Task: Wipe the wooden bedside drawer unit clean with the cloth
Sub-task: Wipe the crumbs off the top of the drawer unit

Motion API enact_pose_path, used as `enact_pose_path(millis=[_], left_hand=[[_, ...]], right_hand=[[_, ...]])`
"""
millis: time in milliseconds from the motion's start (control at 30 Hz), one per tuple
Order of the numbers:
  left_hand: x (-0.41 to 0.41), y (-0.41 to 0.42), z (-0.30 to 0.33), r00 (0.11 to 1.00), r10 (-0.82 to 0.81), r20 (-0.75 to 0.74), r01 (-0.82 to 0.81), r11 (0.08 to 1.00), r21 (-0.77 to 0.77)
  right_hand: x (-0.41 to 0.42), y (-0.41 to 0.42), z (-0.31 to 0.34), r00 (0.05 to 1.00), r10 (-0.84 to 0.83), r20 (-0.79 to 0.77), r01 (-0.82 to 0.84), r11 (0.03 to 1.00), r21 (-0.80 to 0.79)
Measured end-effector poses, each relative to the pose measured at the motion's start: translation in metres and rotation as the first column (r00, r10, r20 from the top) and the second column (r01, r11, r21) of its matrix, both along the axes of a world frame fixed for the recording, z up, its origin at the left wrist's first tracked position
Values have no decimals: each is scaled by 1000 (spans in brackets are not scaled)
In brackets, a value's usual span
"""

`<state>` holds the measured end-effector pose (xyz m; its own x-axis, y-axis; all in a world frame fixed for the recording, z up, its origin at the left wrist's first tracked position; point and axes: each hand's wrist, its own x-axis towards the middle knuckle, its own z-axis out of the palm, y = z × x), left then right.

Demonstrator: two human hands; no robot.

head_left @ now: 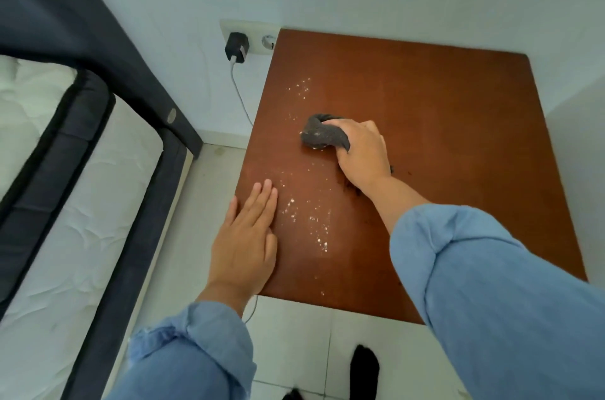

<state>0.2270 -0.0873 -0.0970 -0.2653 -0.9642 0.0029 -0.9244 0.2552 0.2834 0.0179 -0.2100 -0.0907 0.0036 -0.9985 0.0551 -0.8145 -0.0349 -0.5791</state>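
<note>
The reddish-brown wooden top of the bedside drawer unit [442, 111] fills the middle of the view. White crumbs [314, 222] lie scattered along its left half, and a few dark specks sit near my right wrist. My right hand [363, 154] grips a bunched dark grey cloth [322, 136] and presses it onto the top near the centre. My left hand [245, 236] lies flat with straight fingers on the unit's front left edge, beside the crumbs.
A bed with a white mattress [65, 203] and dark frame stands at the left. A black charger [236, 47] sits in a wall socket behind the unit, its white cable [240, 98] hanging down the gap. White floor tiles [294, 334] lie in front.
</note>
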Motion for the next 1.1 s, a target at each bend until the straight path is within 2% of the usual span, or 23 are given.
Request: enact_pose_path(millis=[167,367,700,1100], left_hand=[[4,-1,-6,1000,1,-28,-2,999,-38],[6,-3,-12,998,-15,-57,11,998,-70],[6,-3,-11,998,-10,-55,6,997,-80],[5,1,-11,999,-32,15,33,995,-97]], right_hand=[[1,-2,4,1000,17,-14,-17,1000,-13],[15,16,2,999,-43,-9,43,999,-1],[45,119,-1,996,-55,74,56,998,-15],[55,227,-3,989,47,143,-34,996,-88]])
